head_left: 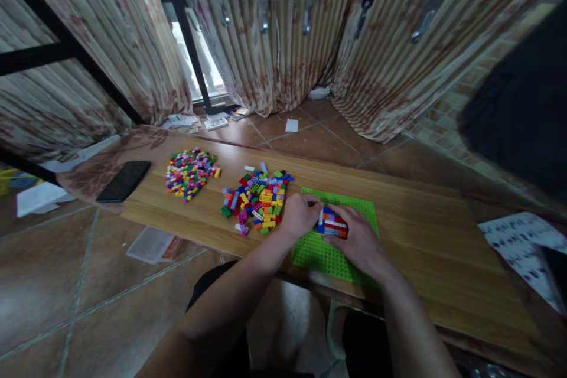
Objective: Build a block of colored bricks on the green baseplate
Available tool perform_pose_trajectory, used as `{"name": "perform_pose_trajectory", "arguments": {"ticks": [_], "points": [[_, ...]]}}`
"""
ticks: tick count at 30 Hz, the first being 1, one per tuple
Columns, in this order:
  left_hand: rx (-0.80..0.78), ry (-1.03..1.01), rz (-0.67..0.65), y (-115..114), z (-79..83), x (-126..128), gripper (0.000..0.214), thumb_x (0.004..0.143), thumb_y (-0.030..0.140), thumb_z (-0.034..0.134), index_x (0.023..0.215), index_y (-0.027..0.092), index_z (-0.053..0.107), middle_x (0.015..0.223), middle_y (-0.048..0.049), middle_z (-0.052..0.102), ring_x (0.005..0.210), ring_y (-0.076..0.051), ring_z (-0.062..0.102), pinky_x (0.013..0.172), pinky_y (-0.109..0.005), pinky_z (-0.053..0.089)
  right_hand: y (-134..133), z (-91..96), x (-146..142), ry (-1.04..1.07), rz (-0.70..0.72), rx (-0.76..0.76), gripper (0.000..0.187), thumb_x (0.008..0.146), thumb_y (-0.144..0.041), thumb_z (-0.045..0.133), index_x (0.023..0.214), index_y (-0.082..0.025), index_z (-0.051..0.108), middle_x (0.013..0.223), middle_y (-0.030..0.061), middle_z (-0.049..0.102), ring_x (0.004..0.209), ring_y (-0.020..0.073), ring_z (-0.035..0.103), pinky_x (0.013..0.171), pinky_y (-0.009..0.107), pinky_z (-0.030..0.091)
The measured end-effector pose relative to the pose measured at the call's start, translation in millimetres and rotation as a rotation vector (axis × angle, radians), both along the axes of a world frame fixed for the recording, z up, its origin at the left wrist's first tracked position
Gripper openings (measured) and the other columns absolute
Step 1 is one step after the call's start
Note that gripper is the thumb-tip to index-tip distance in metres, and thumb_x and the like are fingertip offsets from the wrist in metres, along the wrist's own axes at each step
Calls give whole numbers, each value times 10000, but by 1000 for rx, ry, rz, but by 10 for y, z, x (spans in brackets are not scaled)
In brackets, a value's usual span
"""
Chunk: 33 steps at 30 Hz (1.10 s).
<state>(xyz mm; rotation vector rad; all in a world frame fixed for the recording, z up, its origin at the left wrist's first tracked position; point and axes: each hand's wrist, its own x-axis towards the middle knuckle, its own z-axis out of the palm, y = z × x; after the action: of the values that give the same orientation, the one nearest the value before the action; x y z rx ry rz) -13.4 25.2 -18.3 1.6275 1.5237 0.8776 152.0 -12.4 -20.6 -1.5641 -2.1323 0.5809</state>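
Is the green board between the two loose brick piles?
No, the pile of small bricks and the pile of larger bricks both lie left of the green board.

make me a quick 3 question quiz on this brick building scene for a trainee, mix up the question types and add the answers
1. Multiple choice: what do the fingers and thumb of the right hand curl around?
A) a paper sheet
B) a brick build
C) a plastic box

2. True or false: in the picture, the phone lies to the left of both brick piles.

3. Fill in the blank: the board beneath the brick build is ____.

Key: 1. B; 2. True; 3. green
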Motion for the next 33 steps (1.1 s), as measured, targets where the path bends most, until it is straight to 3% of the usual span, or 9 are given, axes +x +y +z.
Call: {"name": "perform_pose_trajectory", "arguments": {"ticks": [11,18,23,26,30,33], "points": [[-35,43,9,-79,45,17,247,837,266,531,873,181,761,808,-33,743,709,-148,643,639,-228,473,14,-92,65,-11,20,18,586,755,-353,642,1308,-196,526,1270,109,577,1158,299,527,1006,479,417],[82,16,79,-65,118,-83,308,874,274,504,1041,126,716,898,-89,736,764,-176,645,716,-268,489,21,-111,42,-8,-7,42,593,756,-371,640,1319,-221,524,1273,100,582,1154,300,538,1003,492,421],[186,4,117,104,283,-557,251,863,200,501,951,127,724,893,-85,731,777,-157,632,731,-252,471,17,-98,35,-13,3,53,592,769,-386,641,1326,-228,517,1273,99,581,1160,305,537,1004,500,420],[169,96,269,137,482,-1021,242,843,224,529,946,121,721,862,-75,729,765,-158,628,710,-252,461,13,-83,31,-18,-2,31,605,771,-412,642,1327,-211,514,1286,105,572,1156,302,537,1007,492,423],[-29,490,471,24,672,-1638,300,808,349,582,945,124,727,885,-96,728,768,-183,628,661,-257,426,19,-86,22,-24,-6,37,586,794,-423,614,1326,-196,516,1294,114,568,1166,298,530,1017,486,417],[-280,657,347,-68,646,-1905,349,771,478,615,762,150,733,789,-90,723,727,-189,628,595,-245,391,25,-96,21,-32,5,47,573,800,-424,609,1316,-188,527,1286,117,574,1155,296,536,1018,482,418]]}}
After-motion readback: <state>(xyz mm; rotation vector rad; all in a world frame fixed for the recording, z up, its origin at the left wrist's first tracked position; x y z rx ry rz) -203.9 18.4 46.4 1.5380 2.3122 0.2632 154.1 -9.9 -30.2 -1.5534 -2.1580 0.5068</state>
